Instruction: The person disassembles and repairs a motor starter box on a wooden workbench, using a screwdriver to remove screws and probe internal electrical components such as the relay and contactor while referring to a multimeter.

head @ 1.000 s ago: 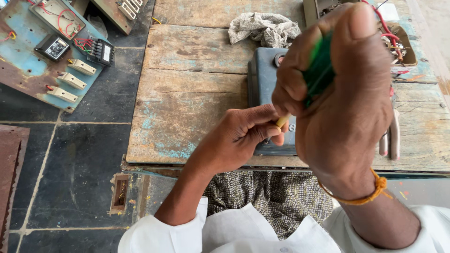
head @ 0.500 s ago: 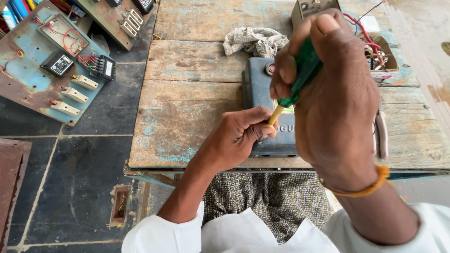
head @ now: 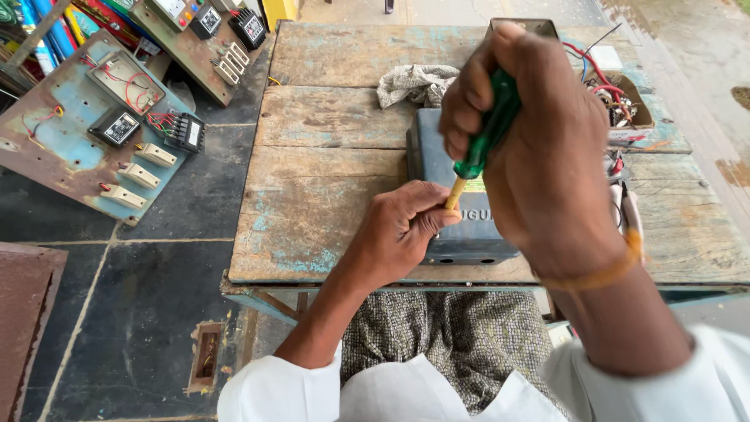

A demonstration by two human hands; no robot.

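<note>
Weathered wooden surface (head: 328, 117), near edge: right hand (head: 547, 156) clamped on green screwdriver (head: 486, 133); left hand (head: 402, 227) pinches its shaft against grey-blue box (head: 461, 227). Fastener hidden; box seemingly unopened.

Screwdriver (head: 486, 134) tip hidden (inside left hand (head: 400, 229) fingers)

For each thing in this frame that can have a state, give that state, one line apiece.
Right hand: closed round the screwdriver handle, raised above the box.
Left hand: pinching the shaft near its tip.
Screwdriver: green handle, held tilted, tip hidden by the left fingers.
Grey box: closed, lying flat on the table.
Rag: crumpled, lying behind the box.
Table: worn planks, paint flaking.
Meter board: leaning on the floor, wired.
</note>
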